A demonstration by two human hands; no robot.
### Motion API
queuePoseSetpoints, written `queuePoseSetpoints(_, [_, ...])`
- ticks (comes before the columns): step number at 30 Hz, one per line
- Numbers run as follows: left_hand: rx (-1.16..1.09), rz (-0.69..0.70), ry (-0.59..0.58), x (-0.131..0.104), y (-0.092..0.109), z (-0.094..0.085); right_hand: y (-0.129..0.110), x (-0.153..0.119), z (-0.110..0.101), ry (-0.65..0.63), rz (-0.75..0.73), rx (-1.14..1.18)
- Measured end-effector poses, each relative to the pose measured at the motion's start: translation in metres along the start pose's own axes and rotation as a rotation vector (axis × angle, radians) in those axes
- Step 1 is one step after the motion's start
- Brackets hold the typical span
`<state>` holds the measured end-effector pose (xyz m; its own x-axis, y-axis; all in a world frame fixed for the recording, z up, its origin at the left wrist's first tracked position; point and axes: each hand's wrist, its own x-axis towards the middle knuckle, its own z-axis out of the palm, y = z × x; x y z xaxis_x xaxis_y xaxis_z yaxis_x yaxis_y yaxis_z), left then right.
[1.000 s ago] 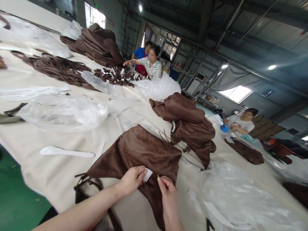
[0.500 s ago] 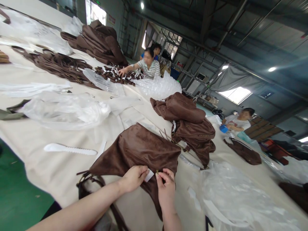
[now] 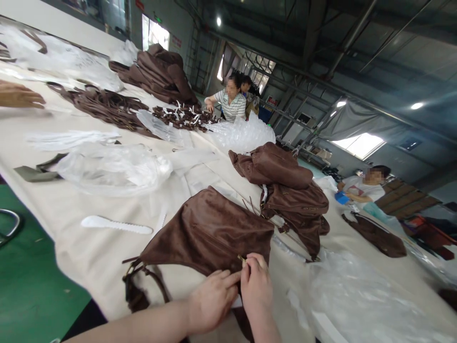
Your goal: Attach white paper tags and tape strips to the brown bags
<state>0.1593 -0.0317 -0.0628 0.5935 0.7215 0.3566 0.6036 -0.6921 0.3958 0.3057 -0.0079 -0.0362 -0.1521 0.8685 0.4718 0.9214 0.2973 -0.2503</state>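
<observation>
A brown leather bag lies spread on the cream-covered table, its strap trailing off at the left corner. At the near right edge of the bag, my right hand pinches a small brass-coloured zip pull. My left hand is closed beside it, index finger reaching to the right fingertips. A white paper slip pokes out by the left hand's fingers, mostly hidden. Both hands rest against the bag's edge.
More brown bags are piled beyond, right of centre. Clear plastic bags lie at the right and others at the left. A white serrated strip lies on the table. Co-workers sit behind; another person's hand enters far left.
My left hand has come rightward against my right hand, and the white slip is now mostly covered. The view has shifted slightly left. Another person's hand has appeared at far left.
</observation>
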Motion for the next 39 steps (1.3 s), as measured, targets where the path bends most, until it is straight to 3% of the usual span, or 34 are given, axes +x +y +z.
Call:
queuePoseSetpoints(3, [0.068, -0.045, -0.022, 0.005, 0.001, 0.007, 0.004, 0.006, -0.004, -0.106, 0.005, -0.072])
queuePoseSetpoints(6, [0.064, -0.005, -0.078, 0.01, -0.005, 0.01, 0.006, 0.004, 0.002, -0.188, 0.056, -0.08])
queuePoseSetpoints(11, [0.009, 0.053, -0.184, 0.015, -0.012, 0.014, 0.002, 0.0, 0.016, -0.16, 0.092, 0.108])
queuePoseSetpoints(17, [-0.059, -0.015, -0.146, 0.013, -0.011, 0.019, -0.007, 0.008, 0.018, -0.159, 0.081, 0.247])
queuePoseSetpoints(21, [-0.201, -0.024, -0.083, 0.01, -0.01, 0.006, -0.005, 0.008, 0.013, -0.145, 0.046, 0.274])
queuePoseSetpoints(24, [-0.328, -0.143, 0.072, 0.007, -0.013, -0.008, -0.004, 0.005, 0.009, -0.08, 0.032, 0.261])
queuePoseSetpoints(28, [-0.329, -0.474, 0.224, 0.005, -0.022, -0.018, -0.007, 0.001, 0.007, 0.022, -0.027, 0.178])
queuePoseSetpoints(33, [-0.381, -0.575, 0.211, 0.009, -0.03, -0.014, -0.011, -0.002, 0.008, 0.068, -0.105, 0.058])
queuePoseSetpoints(39, [-0.892, -0.685, 0.105, 0.018, -0.035, 0.0, -0.013, -0.009, 0.01, 0.037, -0.182, -0.053])
